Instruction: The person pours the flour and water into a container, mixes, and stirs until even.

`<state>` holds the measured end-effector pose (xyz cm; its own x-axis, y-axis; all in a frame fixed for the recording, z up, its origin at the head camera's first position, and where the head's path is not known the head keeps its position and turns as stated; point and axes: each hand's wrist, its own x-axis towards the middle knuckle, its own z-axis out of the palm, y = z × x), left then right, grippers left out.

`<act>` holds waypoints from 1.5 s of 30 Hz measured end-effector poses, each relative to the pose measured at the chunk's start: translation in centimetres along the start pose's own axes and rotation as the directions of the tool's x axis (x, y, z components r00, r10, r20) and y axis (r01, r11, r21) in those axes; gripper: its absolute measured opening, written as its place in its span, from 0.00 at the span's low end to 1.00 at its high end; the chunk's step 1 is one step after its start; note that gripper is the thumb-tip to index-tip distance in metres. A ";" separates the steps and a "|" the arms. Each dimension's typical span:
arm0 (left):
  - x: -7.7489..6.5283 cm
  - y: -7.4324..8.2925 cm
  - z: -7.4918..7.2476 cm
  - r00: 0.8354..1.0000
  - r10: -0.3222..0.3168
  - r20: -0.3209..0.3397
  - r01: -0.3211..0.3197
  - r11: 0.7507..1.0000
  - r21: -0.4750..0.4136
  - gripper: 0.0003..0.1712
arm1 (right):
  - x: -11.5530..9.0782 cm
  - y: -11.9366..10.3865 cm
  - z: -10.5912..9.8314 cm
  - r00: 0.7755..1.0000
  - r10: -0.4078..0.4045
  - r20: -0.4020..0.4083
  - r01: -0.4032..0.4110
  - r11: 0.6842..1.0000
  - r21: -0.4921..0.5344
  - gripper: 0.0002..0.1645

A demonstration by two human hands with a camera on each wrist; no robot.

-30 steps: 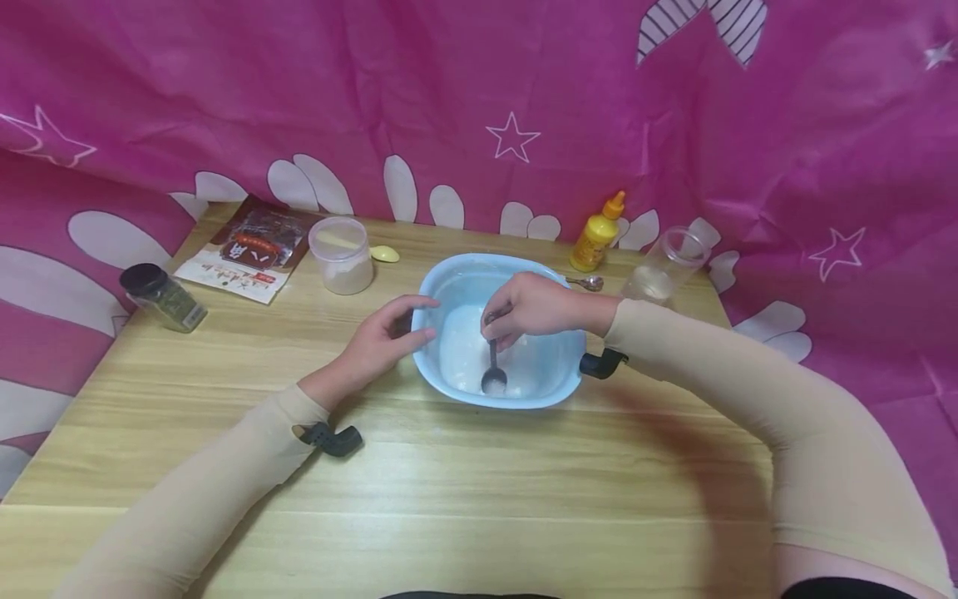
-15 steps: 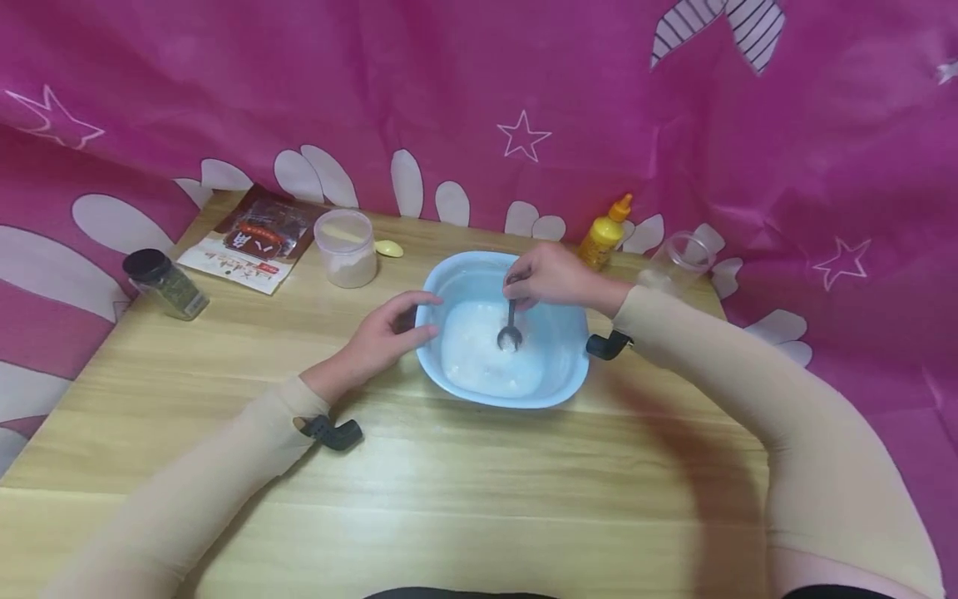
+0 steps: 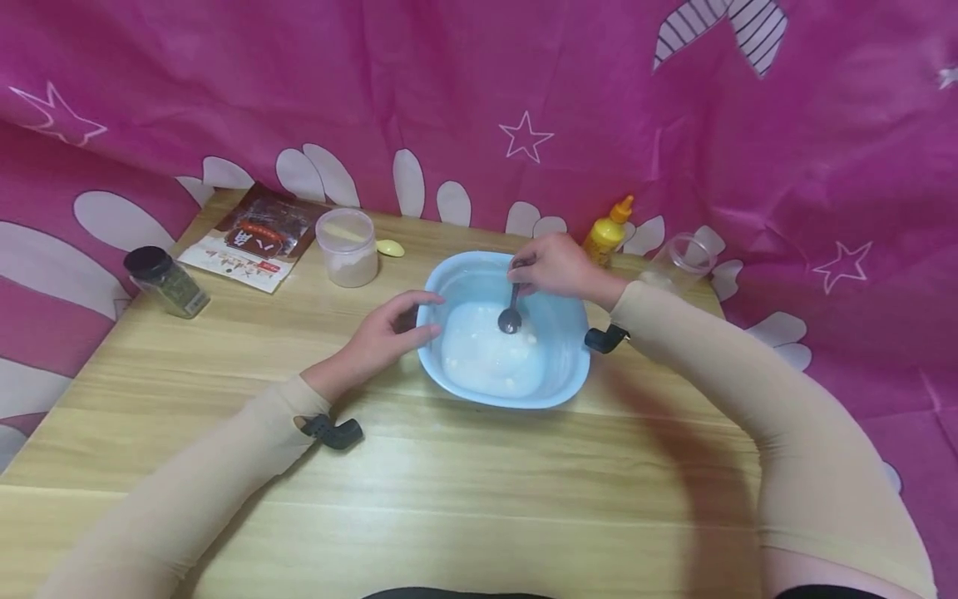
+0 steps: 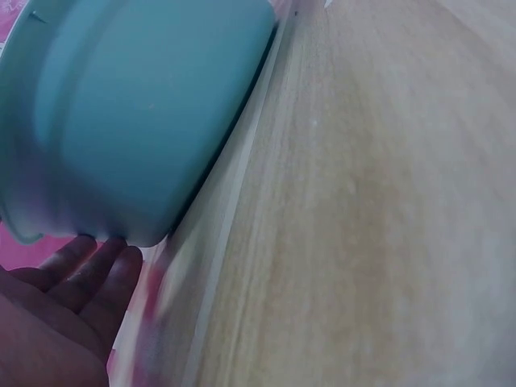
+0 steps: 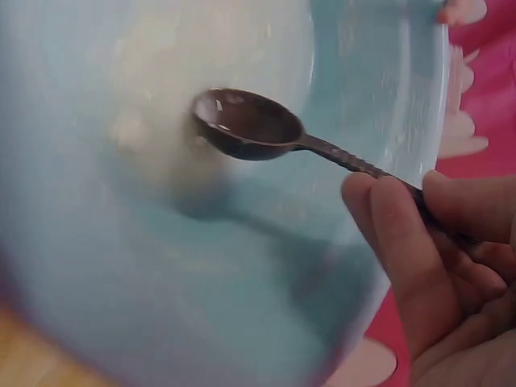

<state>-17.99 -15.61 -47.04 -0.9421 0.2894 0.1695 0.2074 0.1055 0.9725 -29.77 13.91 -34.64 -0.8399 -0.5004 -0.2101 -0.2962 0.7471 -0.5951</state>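
A light blue plastic basin (image 3: 503, 403) stands on the table, with cloudy white liquid and small pale lumps (image 5: 129, 133) in it. My left hand (image 3: 380, 333) grips its left rim, thumb and index tips over the edge. In the left wrist view, other fingers (image 4: 109, 282) reach the outer wall of the basin (image 4: 145, 105). My right hand (image 3: 555, 264), over the back right part of the basin, pinches a dark spoon (image 3: 510, 321) by its handle. In the right wrist view, the spoon's bowl (image 5: 250, 133) faces up, wet and shiny, over its shadow in the basin.
On the left lie a black-lidded jar (image 3: 166, 281) and a brown-and-white packet (image 3: 250, 237). Behind the left hand are a clear tub of white powder (image 3: 348, 249) and a yellow spoon (image 3: 390, 248). A yellow bottle (image 3: 604, 240) and a clear container (image 3: 683, 259) stand behind the right arm.
My right hand has moved the spoon from the basin's front toward its back. My left hand stays at the rim. The view has shifted slightly.
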 end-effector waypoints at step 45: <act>0.0 -0.1 0.3 1.000 0.016 0.001 -0.016 1.000 -0.007 0.26 | -0.3 -1.3 1.2 0.986 -0.168 0.009 0.168 0.979 -0.118 0.11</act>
<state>-17.96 -15.37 -47.17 -0.9385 0.2916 0.1849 0.2205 0.0942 0.9708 -28.63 12.57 -34.71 -0.7742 -0.6225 -0.1142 -0.4844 0.6989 -0.5262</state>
